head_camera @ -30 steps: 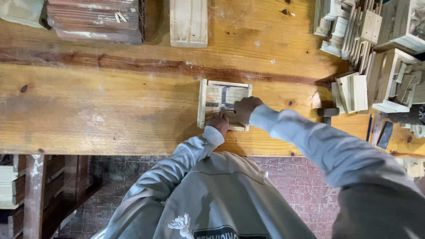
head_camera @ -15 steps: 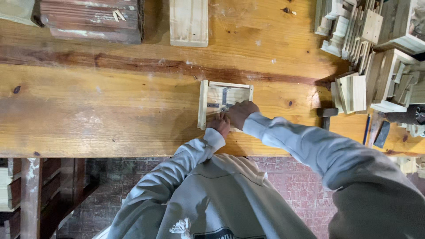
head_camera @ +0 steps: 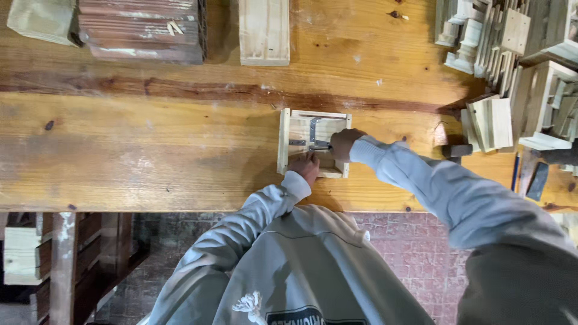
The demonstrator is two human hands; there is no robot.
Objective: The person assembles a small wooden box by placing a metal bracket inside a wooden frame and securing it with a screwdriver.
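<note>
Wooden box [head_camera: 301,129] under left hand [head_camera: 306,167], right hand [head_camera: 343,143] fingers pinching metal tool [head_camera: 318,144] inside.

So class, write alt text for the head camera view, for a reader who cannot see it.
A person in a grey sweatshirt leans over a wooden workbench, left hand steadying a small open wooden box while the right hand holds a metal tool inside it. Stacks of small wooden parts lie to the right.
</note>
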